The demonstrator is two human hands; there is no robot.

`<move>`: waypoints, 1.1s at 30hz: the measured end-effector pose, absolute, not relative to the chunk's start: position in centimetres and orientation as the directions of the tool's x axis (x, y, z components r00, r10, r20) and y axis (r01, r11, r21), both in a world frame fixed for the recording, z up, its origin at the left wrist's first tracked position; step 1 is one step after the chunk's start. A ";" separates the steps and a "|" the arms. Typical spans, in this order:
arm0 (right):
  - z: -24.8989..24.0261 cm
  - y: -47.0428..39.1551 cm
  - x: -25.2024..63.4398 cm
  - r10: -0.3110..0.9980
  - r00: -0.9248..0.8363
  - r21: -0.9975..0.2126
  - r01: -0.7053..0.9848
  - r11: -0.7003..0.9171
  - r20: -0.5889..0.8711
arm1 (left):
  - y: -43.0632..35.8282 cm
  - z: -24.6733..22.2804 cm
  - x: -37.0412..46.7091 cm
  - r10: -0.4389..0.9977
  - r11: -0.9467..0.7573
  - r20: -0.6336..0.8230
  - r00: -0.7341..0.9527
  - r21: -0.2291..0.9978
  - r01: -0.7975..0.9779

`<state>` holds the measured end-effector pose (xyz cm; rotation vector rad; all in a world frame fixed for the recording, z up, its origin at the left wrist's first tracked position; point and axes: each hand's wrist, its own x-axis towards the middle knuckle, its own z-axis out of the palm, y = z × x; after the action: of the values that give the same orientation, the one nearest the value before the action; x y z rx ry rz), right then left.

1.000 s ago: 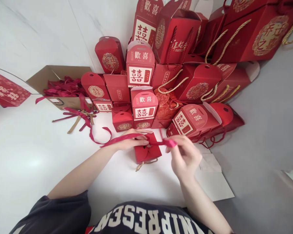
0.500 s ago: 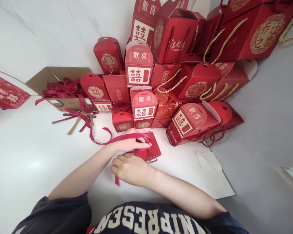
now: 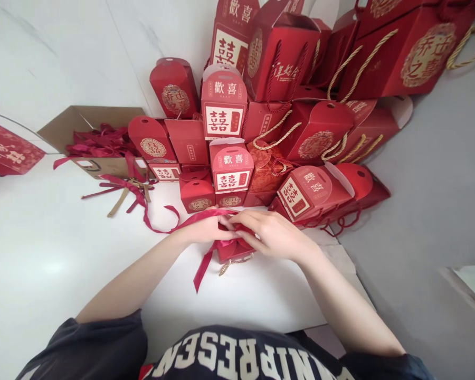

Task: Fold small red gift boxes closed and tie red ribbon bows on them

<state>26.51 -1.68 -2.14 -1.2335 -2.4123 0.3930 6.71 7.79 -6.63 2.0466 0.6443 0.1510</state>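
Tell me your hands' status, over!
Left hand, right hand together over small red cardboard box. Shiny crimson fabric ribbon draped across left hand, one end loose. Fingers partly hide box top.

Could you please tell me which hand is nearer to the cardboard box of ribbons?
Left. In the picture, the left hand is below and right of the cardboard box; the right hand is farther right.

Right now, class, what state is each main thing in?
Small red box: top partly hidden
Long ribbon: one end trailing free
Left hand: fingers over small red box, grip unclear
Right hand: fingers bent there too, grip unclear
Cardboard box: open, ribbons inside
Gift boxes: mostly stacked
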 end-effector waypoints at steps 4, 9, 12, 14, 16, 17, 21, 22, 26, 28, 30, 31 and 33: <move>-3.1 -1.5 27.7 0.844 -0.489 -0.439 0.724 0.533 0.220 | 7.9 -6.2 6.9 0.440 -0.411 -0.075 0.895 0.869 0.275; -4.5 -2.4 29.4 0.870 -0.322 -0.557 0.672 0.489 0.374 | 8.4 -5.9 6.9 0.387 -0.432 -0.009 0.922 0.882 0.190; -4.8 -4.0 29.3 0.825 -0.310 -0.449 0.721 0.528 0.473 | 8.9 -6.3 6.8 0.363 -0.388 -0.019 0.931 0.906 0.170; -4.7 -5.3 28.5 0.775 -0.411 -0.271 0.771 0.577 0.480 | 9.0 -6.6 6.7 0.369 -0.379 -0.018 0.929 0.910 0.168; -4.4 -6.5 27.3 0.727 -0.536 -0.081 0.779 0.622 0.428 | 9.1 -6.7 6.7 0.372 -0.388 -0.004 0.928 0.908 0.160; -4.2 -7.0 26.7 0.703 -0.579 -0.011 0.769 0.640 0.412 | 9.1 -6.7 6.7 0.374 -0.395 0.004 0.928 0.905 0.156; -4.1 -8.1 24.8 0.697 -0.634 0.109 0.761 0.640 0.336 | 9.0 -6.4 6.7 0.374 -0.408 0.014 0.927 0.900 0.151; -4.1 -8.2 24.6 0.706 -0.637 0.101 0.760 0.642 0.310 | 9.0 -6.3 6.7 0.373 -0.410 0.011 0.928 0.899 0.154; -3.9 -7.4 25.2 0.755 -0.600 -0.180 0.739 0.650 0.263 | 8.6 -6.4 6.8 0.376 -0.483 0.065 0.924 0.865 0.136; -4.0 -6.2 26.0 0.805 -0.496 -0.404 0.696 0.593 0.326 | 8.2 -6.3 7.0 0.377 -0.572 0.148 0.914 0.813 0.104; -4.4 -4.5 26.7 0.855 -0.290 -0.553 0.663 0.504 0.431 | 7.4 -5.9 7.0 0.383 -0.679 0.233 0.894 0.727 0.101; -4.8 -3.6 27.0 0.862 -0.235 -0.593 0.643 0.485 0.450 | 7.0 -5.6 7.0 0.385 -0.729 0.267 0.884 0.675 0.114; -5.6 -2.0 27.3 0.864 -0.265 -0.638 0.588 0.497 0.428 | 6.2 -5.0 6.8 0.372 -0.832 0.333 0.866 0.534 0.152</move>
<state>27.28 -1.99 -5.57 -1.1930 -1.9745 0.4567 6.81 6.18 -5.00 2.5329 0.3825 0.5889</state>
